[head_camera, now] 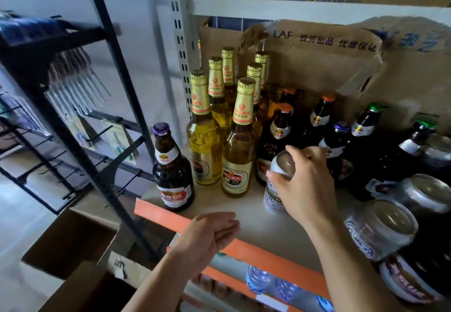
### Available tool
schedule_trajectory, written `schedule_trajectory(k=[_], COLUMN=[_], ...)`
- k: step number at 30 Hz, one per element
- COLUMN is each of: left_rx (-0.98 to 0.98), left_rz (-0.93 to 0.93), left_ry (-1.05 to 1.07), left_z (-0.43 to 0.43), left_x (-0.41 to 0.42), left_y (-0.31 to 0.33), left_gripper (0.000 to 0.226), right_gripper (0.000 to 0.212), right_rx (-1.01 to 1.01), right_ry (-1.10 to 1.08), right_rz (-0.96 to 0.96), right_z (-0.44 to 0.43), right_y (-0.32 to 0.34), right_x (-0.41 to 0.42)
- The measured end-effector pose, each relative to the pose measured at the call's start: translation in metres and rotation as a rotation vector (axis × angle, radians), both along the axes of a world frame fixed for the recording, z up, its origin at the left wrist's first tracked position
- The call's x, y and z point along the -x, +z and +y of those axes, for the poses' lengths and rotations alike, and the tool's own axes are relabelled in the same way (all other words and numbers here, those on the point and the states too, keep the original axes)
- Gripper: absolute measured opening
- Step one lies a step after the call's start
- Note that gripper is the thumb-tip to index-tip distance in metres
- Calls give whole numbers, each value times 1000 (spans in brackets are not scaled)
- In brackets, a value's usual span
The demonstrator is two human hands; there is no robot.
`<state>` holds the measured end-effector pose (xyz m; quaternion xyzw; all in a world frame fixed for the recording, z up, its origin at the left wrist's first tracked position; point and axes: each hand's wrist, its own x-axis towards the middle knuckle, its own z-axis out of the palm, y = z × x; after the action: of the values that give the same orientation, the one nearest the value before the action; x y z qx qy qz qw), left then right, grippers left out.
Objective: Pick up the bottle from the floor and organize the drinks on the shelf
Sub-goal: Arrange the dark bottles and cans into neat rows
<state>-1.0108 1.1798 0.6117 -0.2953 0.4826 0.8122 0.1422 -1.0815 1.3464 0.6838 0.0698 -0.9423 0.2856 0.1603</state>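
Head view: right hand (303, 180) curls its fingers round the top of a can (272, 197) standing on the shelf (244, 205). Left hand (210, 233) hovers empty, fingers straight, over the shelf's orange edge. A brown bottle (172, 172) stands at the front left corner.

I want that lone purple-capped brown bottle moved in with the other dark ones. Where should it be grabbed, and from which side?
Probably take the brown bottle round its narrow neck, just under the cap, coming from the front-left with the free left hand. It stands upright at the shelf's orange edge, and the yellow bottles stand close on its right; the right hand holds a can.
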Motion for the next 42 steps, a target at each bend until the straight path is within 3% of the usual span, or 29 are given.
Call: schedule_trajectory(k=[7,10,14,19,30,35,42], left_rx=[-71,-137,-171,-159,-112,-100,88], left_rz=[-15,42,79,55,37,44,45], left_ry=[-17,-50,-123,-177,-239,-288,-349], left_z=[28,34,39,52,94,116,133], left_x=[18,23,25,29,48,54,61], left_y=[-4,-5,-8,-12,-11,-9,-12], left_gripper=[26,27,28,25,20,27,36], right_gripper=[52,59,46,37,38,29,40], right_rx=[291,369,328,136,-71,-173,-216], right_ry=[24,17,2,-7,-84,-104,-121], right_rz=[-60,-89,-56,-71,-56,-74,-95], right_z=[24,32,48,57,79,85,97], right_y=[12,24,35,45,61,59,52], right_x=[-9,-14,-17,-20,-9,-6,-3])
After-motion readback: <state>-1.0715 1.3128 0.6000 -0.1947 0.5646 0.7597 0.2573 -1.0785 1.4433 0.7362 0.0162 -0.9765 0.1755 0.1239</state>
